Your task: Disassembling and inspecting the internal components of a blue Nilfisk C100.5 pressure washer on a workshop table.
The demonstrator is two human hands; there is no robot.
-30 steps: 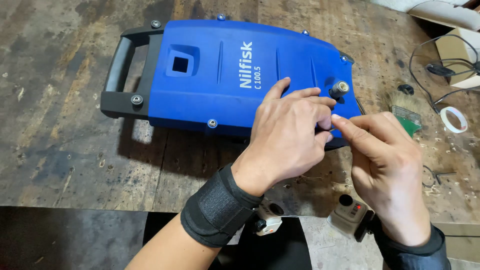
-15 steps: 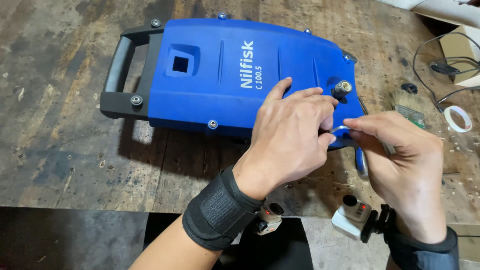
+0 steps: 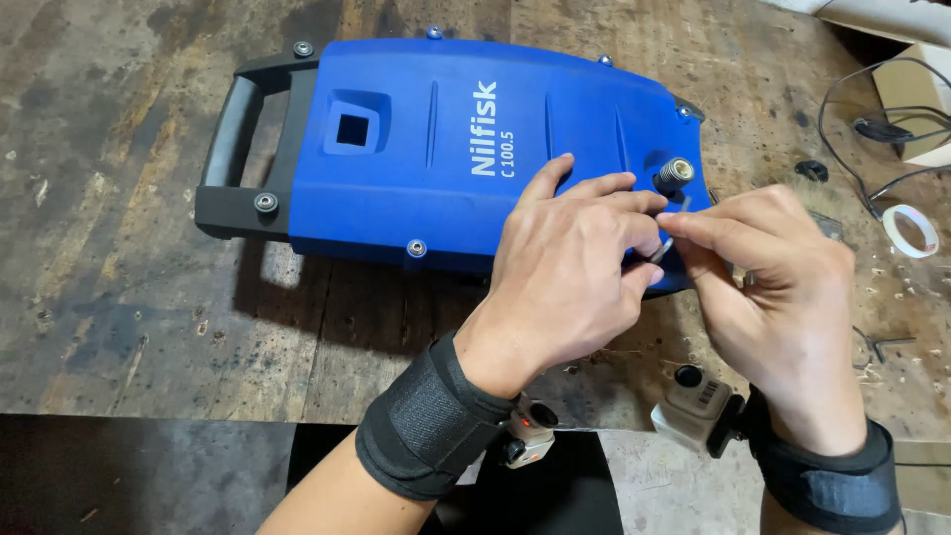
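Now both hands meet at the right end of the blue housing, which lies flat on the worn wooden surface, handle toward the left edge. Left hand rests on the housing, fingers curled and pressed close around a small metal piece — what exactly it is, too small to tell. Right hand comes in beside it, thumb and forefinger pinching toward that same piece, just below the brass fitting. My read: this goes best with the left hand steadying the housing and the right making short, controlled movements, keeping the piece square so it does not slip or bind.

Count — one housing, one handle, one brass fitting; seven screws visible round the rim, among them one at the near edge. Off by the right edge: one tape roll, one black cable, one cardboard box.
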